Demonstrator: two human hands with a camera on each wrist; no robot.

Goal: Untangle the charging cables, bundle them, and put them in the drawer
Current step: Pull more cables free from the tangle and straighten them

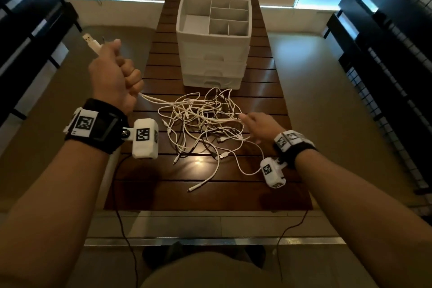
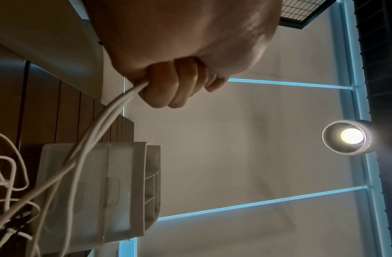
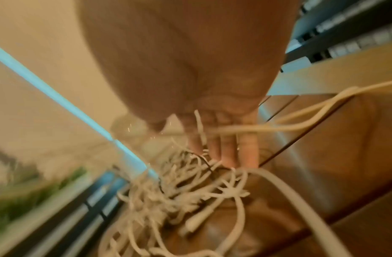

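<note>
A tangle of white and black charging cables (image 1: 205,124) lies in the middle of the dark wooden slatted table (image 1: 210,194). My left hand (image 1: 117,72) is raised left of the table, fist closed round a white cable (image 2: 106,121); its USB plug (image 1: 90,41) sticks out above the fist and the strands run down into the tangle. My right hand (image 1: 259,124) lies with straight fingers (image 3: 225,151) on the right edge of the cable pile (image 3: 179,191). The white drawer unit (image 1: 214,42) stands behind the pile, its drawers closed.
The drawer unit's top is an open tray with several empty compartments (image 1: 229,16). Dark shelving (image 1: 385,54) flanks the table on both sides. A lit lamp (image 2: 349,137) shows in the left wrist view. Thin black wires (image 1: 126,229) hang off my wrist cameras.
</note>
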